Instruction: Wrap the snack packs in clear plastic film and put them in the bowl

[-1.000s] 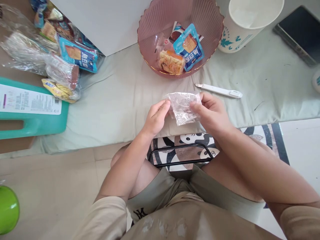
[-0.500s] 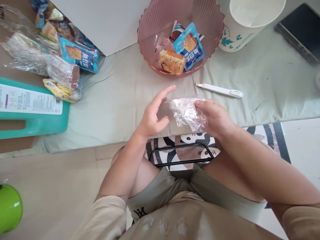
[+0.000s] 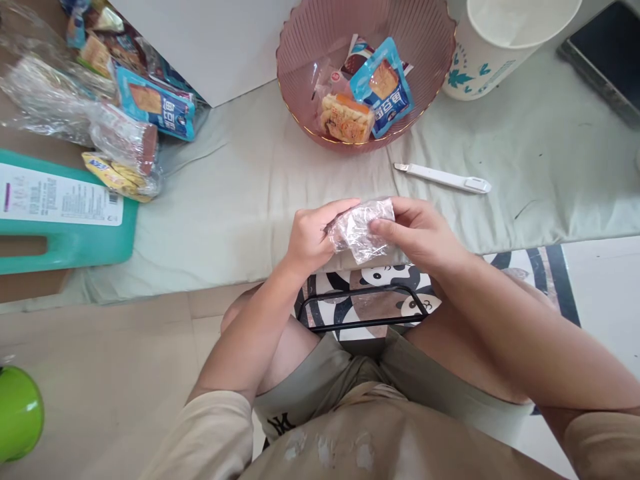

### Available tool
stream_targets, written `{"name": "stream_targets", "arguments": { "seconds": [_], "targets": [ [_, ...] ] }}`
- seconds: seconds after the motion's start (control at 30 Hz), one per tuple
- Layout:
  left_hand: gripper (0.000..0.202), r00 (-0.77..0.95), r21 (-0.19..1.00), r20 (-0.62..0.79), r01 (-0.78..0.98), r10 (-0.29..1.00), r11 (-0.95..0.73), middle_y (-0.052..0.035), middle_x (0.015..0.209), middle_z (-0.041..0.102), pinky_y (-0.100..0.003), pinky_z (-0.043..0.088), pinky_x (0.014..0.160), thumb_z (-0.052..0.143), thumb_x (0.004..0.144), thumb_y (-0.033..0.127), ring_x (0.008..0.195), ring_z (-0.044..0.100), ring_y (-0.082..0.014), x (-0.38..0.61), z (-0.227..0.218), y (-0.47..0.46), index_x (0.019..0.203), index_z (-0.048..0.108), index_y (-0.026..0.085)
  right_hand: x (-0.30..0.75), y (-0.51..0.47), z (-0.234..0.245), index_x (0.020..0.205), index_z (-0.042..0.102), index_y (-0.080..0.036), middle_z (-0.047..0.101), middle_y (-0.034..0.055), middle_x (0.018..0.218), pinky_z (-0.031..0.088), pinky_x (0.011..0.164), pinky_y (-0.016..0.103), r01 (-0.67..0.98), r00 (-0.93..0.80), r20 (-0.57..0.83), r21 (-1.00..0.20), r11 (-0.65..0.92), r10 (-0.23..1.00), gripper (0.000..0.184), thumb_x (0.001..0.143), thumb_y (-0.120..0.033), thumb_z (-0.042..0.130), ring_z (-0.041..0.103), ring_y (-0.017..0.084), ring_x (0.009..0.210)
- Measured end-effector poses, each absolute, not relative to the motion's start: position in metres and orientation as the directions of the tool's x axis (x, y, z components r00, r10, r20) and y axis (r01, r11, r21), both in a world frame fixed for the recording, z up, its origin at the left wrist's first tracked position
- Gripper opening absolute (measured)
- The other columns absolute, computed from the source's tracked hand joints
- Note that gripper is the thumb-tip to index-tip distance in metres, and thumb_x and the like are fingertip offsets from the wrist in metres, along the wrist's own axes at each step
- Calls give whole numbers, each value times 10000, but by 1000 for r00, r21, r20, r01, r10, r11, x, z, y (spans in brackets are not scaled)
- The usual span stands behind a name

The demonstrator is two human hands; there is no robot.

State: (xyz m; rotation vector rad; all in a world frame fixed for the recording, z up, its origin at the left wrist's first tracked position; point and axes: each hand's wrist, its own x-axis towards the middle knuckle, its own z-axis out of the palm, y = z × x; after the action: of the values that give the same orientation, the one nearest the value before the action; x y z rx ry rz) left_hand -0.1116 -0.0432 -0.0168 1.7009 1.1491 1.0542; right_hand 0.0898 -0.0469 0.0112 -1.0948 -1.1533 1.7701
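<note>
A crumpled clear plastic wrapper (image 3: pixel 359 229) is held between both hands above the edge of a pale green mat (image 3: pixel 240 200). My left hand (image 3: pixel 311 239) pinches its left side with curled fingers. My right hand (image 3: pixel 419 233) grips its right side, thumb on top. Beyond them stands a pink ribbed bowl (image 3: pixel 300 60) holding a blue snack packet (image 3: pixel 384 87) and an orange-yellow snack packet (image 3: pixel 346 119). A white pen-like tool (image 3: pixel 443 178) lies on the mat just right of the hands.
Snack packets in clear bags (image 3: pixel 100 100) are piled at the far left, above a teal jug (image 3: pixel 65 220) lying on its side. A white cup (image 3: pixel 500 40) and a dark tablet (image 3: pixel 605 60) are at the far right. A green round object (image 3: pixel 17 413) sits lower left.
Half a second ago my left hand was open and off the wrapper; now it has closed on the wrapper's left side again, and the wrapper is more bunched up.
</note>
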Motion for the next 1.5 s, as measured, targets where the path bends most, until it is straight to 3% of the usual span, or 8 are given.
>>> {"name": "stream_targets", "arguments": {
  "seconds": [0.3, 0.5, 0.6, 0.7, 0.83, 1.03, 1.3, 1.5],
  "targets": [
    [248, 285, 983, -111, -111, 952, 148, -28, 1022, 823, -333, 610, 812, 879, 760, 387, 960, 774, -219, -105, -17, -35, 963, 818, 258, 95, -45, -4, 1050, 571, -256, 607, 35, 1028, 545, 753, 317, 30, -160, -120, -993, -116, 980, 444, 706, -295, 849, 610, 189, 941],
    [645, 469, 924, -221, -182, 855, 338, -25, 1113, 765, -258, 578, 712, 901, 680, 293, 858, 747, -162, -119, -14, -28, 1260, 618, 300, 95, -44, -1, 1116, 598, -239, 647, 10, 902, 518, 634, 298, -16, -237, -251, -965, -262, 939, 410, 764, -281, 805, 618, 146, 713],
    [619, 510, 871, -260, -244, 820, 427, -38, 1073, 746, -257, 566, 648, 856, 700, 419, 774, 724, -157, -120, -11, -24, 1232, 576, 272, 95, -45, -3, 1168, 590, -248, 662, 9, 908, 513, 637, 290, -9, -219, -245, -967, -253, 945, 427, 779, -252, 765, 629, 146, 718],
    [534, 413, 926, -261, -148, 873, 347, -30, 952, 723, -247, 536, 601, 779, 797, 564, 679, 664, -129, -112, -12, -25, 1176, 575, 247, 95, -46, -8, 1237, 578, -256, 629, -4, 882, 484, 624, 287, 35, -204, -207, -978, -204, 957, 470, 792, -246, 729, 600, 138, 690],
    [430, 257, 991, -129, 75, 958, 114, 3, 886, 677, -210, 481, 574, 812, 801, 473, 617, 564, -77, -103, -19, -31, 1088, 602, 233, 93, -45, -13, 1300, 563, -261, 604, 5, 972, 482, 631, 295, 74, -169, -158, -986, -147, 973, 551, 780, -308, 738, 595, 132, 704],
    [345, 214, 982, -138, 157, 967, 105, 30, 776, 619, -190, 433, 542, 827, 744, 368, 600, 515, -70, -103, -14, -46, 983, 639, 207, 89, -43, -5, 910, 656, -190, 584, -18, 693, 378, 571, 280, 226, -195, -146, -969, -100, 970, 244, 873, -431, 648, 512, 116, 607],
    [263, 213, 953, -301, 104, 929, 285, -40, 875, 758, -281, 580, 733, 786, 756, 331, 773, 686, -154, -74, 3, -46, 959, 726, 175, 104, -34, 12, 966, 656, -211, 532, -66, 613, 351, 504, 248, -93, -93, -120, -987, -128, 988, 269, 867, -459, 693, 464, 92, 526],
    [168, 129, 977, -211, 61, 969, 204, -7, 737, 728, -254, 595, 626, 759, 709, 263, 629, 674, -124, -52, 25, -22, 835, 688, 177, 110, -18, 20, 913, 670, -218, 577, -61, 628, 419, 530, 237, -247, 113, -96, -967, -66, 989, 152, 836, -336, 727, 518, 83, 548]
  ]
}}
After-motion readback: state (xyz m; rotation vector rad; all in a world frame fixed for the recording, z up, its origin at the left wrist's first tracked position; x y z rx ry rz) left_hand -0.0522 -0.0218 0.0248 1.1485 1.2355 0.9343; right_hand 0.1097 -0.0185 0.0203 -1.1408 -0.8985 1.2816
